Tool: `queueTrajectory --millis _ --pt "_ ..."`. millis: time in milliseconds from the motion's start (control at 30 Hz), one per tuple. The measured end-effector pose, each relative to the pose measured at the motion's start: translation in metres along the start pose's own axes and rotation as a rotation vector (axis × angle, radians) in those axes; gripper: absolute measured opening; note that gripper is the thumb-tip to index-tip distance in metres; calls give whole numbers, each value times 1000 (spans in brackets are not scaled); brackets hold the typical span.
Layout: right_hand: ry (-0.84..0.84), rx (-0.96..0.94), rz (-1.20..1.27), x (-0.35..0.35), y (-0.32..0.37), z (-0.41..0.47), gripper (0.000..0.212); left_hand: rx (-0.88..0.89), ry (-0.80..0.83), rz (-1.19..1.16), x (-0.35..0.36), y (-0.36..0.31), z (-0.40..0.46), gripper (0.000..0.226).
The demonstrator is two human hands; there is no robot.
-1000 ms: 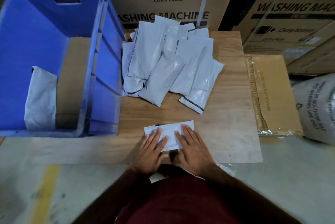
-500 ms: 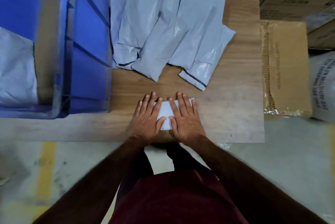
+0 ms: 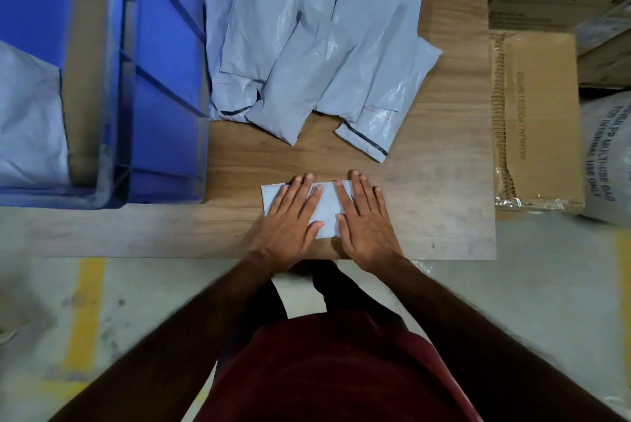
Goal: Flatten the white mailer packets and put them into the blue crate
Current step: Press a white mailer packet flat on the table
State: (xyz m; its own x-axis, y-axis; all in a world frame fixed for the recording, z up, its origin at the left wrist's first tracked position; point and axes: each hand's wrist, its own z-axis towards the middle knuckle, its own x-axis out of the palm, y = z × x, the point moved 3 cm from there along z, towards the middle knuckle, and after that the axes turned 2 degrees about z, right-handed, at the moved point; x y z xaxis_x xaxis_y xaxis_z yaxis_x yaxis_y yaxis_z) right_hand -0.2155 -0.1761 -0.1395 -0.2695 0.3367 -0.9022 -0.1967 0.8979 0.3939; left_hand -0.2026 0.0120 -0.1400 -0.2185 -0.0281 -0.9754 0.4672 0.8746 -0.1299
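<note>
Both hands — left hand and right hand — press spread flat on one mailer packet on the table (one white packet already sits in the blue crate), with a big pile left.

One blue crate, one folded packet under two hands, one cardboard box.

- Light: dim, cool indoor light; blue cast overall.
- Glare: soft sheen on the wrinkled plastic of the packet pile; bright glint on the tape of the cardboard box.
- Shadows: weak, diffuse; forearms and torso nearly black.
- Focus: tabletop fairly sharp; frame edges smeared.
- Distortion: wide-angle bowing at the borders.
</note>
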Motion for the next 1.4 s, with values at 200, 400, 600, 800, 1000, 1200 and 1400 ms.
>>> queueTrajectory --millis 200,400,600,800,1000,1200,1400 --pt "19 47 -43 9 1 4 68 -41 29 -55 6 -6 -1 67" --pt "-6 10 40 -5 -5 -3 65 -91 -20 -67 -7 -22 2 66" --pt "23 63 -33 -3 -30 -17 66 -53 34 -38 6 -48 12 68" --pt "10 98 14 -3 -24 -17 65 -40 67 -68 6 -47 14 69" --pt "-30 28 89 1 8 -9 64 -199 35 -86 3 -17 -13 70" --pt "16 39 26 8 10 -8 66 -186 47 -59 9 -13 -14 69" --pt "-6 -30 25 4 31 -2 64 -242 -11 -34 4 -3 -25 67"
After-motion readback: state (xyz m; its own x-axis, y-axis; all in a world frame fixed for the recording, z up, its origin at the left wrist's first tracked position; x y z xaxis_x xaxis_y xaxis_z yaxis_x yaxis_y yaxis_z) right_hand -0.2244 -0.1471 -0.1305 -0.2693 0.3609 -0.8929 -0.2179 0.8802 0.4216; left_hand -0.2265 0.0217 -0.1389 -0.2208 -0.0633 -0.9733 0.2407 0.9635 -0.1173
